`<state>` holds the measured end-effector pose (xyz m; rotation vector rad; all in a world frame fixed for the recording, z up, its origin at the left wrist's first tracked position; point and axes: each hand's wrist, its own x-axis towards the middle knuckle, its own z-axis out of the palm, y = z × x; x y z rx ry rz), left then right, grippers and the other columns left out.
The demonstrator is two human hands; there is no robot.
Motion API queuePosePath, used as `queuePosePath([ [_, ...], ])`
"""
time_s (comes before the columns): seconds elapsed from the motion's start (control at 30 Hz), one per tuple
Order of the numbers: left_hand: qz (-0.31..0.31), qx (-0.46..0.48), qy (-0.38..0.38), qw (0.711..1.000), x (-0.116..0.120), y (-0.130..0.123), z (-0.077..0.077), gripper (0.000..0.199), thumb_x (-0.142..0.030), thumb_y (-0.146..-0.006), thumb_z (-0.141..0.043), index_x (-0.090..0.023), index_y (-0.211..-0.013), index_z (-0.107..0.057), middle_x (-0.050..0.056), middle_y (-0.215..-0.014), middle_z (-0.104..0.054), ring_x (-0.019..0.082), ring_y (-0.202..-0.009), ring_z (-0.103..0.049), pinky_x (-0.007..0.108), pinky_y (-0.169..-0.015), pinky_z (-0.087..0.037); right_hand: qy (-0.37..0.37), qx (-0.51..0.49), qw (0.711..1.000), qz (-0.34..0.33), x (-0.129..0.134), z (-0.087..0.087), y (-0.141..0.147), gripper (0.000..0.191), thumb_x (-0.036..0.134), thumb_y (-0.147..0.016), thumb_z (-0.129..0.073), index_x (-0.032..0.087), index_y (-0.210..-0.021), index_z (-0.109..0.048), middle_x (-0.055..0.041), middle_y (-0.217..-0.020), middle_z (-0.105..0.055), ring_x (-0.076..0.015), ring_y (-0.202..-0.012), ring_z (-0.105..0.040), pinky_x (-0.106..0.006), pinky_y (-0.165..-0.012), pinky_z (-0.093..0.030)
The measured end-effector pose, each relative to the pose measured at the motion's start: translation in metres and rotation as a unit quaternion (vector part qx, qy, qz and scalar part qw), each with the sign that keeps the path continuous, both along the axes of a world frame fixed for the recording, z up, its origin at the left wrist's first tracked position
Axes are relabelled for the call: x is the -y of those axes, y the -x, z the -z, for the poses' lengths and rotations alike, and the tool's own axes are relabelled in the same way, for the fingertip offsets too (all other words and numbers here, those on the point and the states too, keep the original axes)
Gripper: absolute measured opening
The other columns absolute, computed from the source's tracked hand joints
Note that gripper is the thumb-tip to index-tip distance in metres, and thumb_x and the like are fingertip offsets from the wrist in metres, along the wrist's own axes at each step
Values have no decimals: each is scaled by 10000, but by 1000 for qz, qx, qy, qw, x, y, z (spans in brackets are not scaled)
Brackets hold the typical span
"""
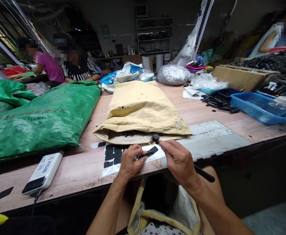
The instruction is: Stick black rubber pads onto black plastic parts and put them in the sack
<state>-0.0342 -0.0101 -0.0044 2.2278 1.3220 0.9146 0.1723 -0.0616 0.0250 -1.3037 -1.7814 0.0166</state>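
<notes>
My left hand (pixel 132 160) rests at the table's front edge, its fingers closed around a small, narrow black part (pixel 144 154). Beneath it lies a white sheet (pixel 110 171) carrying rows of black rounded patches (pixel 117 153). A small black hammer (pixel 207 175) is gripped in my right hand (pixel 179 160). The hammer's head (pixel 155 139) is raised just above and to the right of the black part, apart from it. Right behind both hands, a cream woven sack (pixel 143 101) lies flat with its mouth towards me, and several dark pieces show inside.
A green sack (pixel 42 114) and a white power bank (pixel 43 173) with a cable lie at left. On the right are a grey plate (pixel 213 135), a blue tray (pixel 250 109), black parts (pixel 222 106) and a cardboard box (pixel 240 77). An open bag (pixel 164 215) hangs at my lap. People sit beyond.
</notes>
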Motion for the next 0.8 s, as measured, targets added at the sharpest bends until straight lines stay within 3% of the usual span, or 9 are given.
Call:
queuePosePath([
  [0.07, 2, -1, -4, 1000, 0, 0, 1, 82, -169, -778, -742, -228, -834, -732, -6, -879, -648, 156, -836, -601, 273, -778, -445, -15, 1, 1000, 1, 1, 0, 2, 411, 77, -953, -461, 241, -1269, -667, -63, -988, -690, -181, -936, -625, -296, -854, -497],
  [0.23, -3, -12, -10, 1000, 1, 0, 0, 94, -147, -779, -735, -231, -820, -734, -9, -853, -641, 156, -842, -595, 271, -771, -435, 56, 70, 996, -5, 0, 14, 4, 398, 58, -932, -474, 260, -1179, -712, -35, -862, -665, -168, -836, -618, -267, -761, -477],
  [0.5, -12, -22, 3, 1000, 0, -1, -2, 116, -169, -807, -720, -227, -907, -718, 6, -929, -683, 183, -905, -610, 305, -819, -441, 14, 49, 997, 64, -17, 7, -20, 313, 156, -973, -501, 263, -1178, -712, -33, -936, -701, -171, -903, -632, -268, -819, -459],
  [0.63, -25, -40, 13, 999, 0, -1, -1, 145, -241, -888, -656, -226, -1015, -724, 23, -964, -683, 179, -867, -610, 306, -777, -441, 26, 86, 989, 116, -34, 21, -37, 296, 147, -953, -531, 253, -1144, -731, -27, -895, -696, -183, -914, -616, -285, -808, -437],
  [0.8, -23, -44, 21, 999, -2, 0, 1, 196, -289, -956, -578, -239, -1073, -728, 31, -985, -672, 192, -958, -620, 320, -838, -445, 23, 111, 988, 108, -49, 42, -50, 255, 154, -944, -547, 241, -1073, -749, -30, -868, -689, -188, -871, -583, -297, -799, -423],
])
